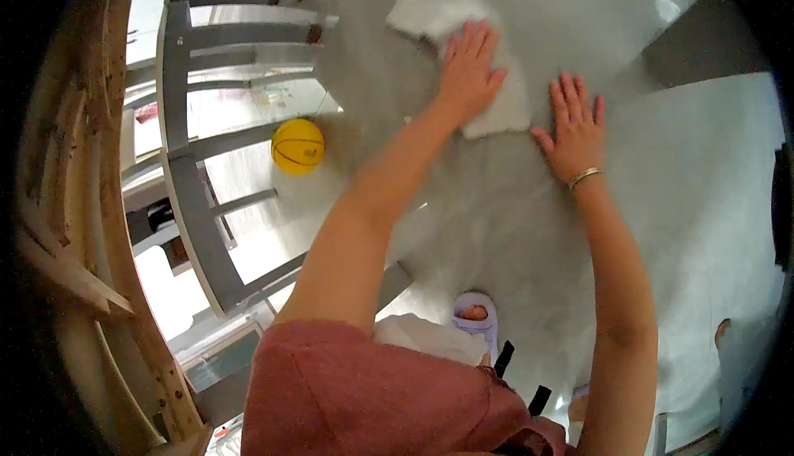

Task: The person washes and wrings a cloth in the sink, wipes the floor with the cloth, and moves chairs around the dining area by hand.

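Observation:
My left hand [473, 76] lies palm down on a white cloth [506, 105], which is spread on the shiny grey floor [496, 200]. Its fingers are stretched out, and the cloth shows on both sides of the hand. Just right of the cloth, my right hand [576, 129] rests flat on the bare floor with fingers apart. A bracelet [585, 176] circles that wrist. Neither hand is closed around anything.
Left of my arms stands a grey slatted wooden frame [178, 100], with a yellow ball [298, 147] beside it. Below is a foot in a lilac slipper [478, 311]. A dark grey block [707, 42] is at the upper right, and brown wooden beams [124, 249] line the left edge.

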Available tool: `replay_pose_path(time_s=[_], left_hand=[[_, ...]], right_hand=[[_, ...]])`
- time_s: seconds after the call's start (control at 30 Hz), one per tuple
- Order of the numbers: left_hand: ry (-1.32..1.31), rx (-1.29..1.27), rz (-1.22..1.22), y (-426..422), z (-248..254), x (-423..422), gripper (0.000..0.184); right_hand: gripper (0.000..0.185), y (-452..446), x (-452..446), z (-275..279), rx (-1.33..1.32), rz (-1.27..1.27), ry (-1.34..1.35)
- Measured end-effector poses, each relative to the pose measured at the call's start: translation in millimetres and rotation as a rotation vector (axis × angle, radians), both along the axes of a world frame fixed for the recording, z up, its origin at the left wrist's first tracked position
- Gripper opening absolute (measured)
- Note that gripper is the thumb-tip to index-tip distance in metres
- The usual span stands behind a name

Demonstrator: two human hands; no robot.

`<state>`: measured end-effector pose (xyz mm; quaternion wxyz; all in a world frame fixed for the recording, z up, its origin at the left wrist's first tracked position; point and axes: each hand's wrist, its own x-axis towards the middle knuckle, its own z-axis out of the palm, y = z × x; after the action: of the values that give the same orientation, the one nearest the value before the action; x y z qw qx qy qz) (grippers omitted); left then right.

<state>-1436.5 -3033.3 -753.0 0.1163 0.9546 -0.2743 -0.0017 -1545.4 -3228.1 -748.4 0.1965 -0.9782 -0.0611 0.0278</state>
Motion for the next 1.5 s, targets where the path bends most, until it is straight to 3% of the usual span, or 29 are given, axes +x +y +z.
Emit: replay_pose_path(time_s=[0.1, 0.2, 0.27, 0.33, 0.37, 0.4, 0.53, 0.6, 0.67, 0.73, 0.8, 0.87, 0.9, 0.97, 1.1, 1.17, 1.27, 1.37, 1.5], left_hand=[[-0.078, -0.026, -0.226, -13, -6, 53, 0.059], [-0.185, 0.133, -0.285, -17, -34, 108, 0.063], [0.093, 0.094, 0.121, -14, 24, 123, 0.059], [0.132, 0.01, 0.378, 49, -26, 164, 0.066], [-0.036, 0.203, 0.379, 82, -40, 172, 0.07], [-0.006, 0.137, 0.488, 117, -47, 167, 0.077], [0.24, 0.312, 0.886, 193, -27, 110, 0.078], [0.244, 0.313, 0.927, 189, -23, 94, 0.078], [0.411, 0.513, 0.837, 164, -12, 84, 0.075], [0.229, 0.207, 1.035, 98, -15, 67, 0.072], [0.15, 0.234, 0.928, 30, -14, 53, 0.071], [0.06, 0.199, 0.687, -2, -19, 30, 0.073], [0.045, 0.192, 0.697, -3, -14, 20, 0.073], [-0.024, 0.187, 0.426, 7, -14, -16, 0.071], [-0.058, 0.313, 0.255, 109, -27, -94, 0.067], [0.123, 0.342, 0.32, 165, -15, -128, 0.064], [0.067, 0.477, 0.276, 249, -35, -156, 0.059], [-0.028, 0.376, 0.271, 241, -39, -153, 0.05], [0.09, 0.129, 0.751, 117, 19, -70, 0.036]], right_hand=[[0.077, -2, 1, 3, -0.068, -0.005, 0.008], [0.075, -1, -9, -4, -0.104, -0.013, 0.058], [0.074, -2, 3, 1, -0.137, 0.009, 0.034], [0.073, -4, 8, 2, -0.142, 0.018, 0.043], [0.073, -6, 8, 3, -0.151, 0.025, 0.055], [0.073, -7, 7, 3, -0.152, 0.025, 0.057], [0.072, -1, 6, 7, -0.158, 0.026, 0.093], [0.072, -4, 7, 7, -0.175, 0.031, 0.108], [0.071, -2, 5, 6, -0.138, 0.012, 0.05], [0.067, -3, 4, 5, -0.142, 0.022, 0.048], [0.063, -5, 5, 0, -0.153, 0.028, 0.037], [0.056, -14, 6, -12, 0.08, 0.044, -0.077], [0.056, -21, 8, -14, 0.078, 0.053, -0.093], [0.052, -36, 1, -14, 0.581, 0.041, -0.042], [0.055, -69, -47, 12, 0.586, 0.067, -0.069], [0.057, -96, -76, 17, 0.434, 0.124, -0.065], [0.062, -127, -105, 18, 0.237, 0.149, 0.051], [0.068, -144, -111, 10, 0.091, 0.289, 0.025], [0.073, -141, -112, 17, 0.024, 0.287, 0.036]])
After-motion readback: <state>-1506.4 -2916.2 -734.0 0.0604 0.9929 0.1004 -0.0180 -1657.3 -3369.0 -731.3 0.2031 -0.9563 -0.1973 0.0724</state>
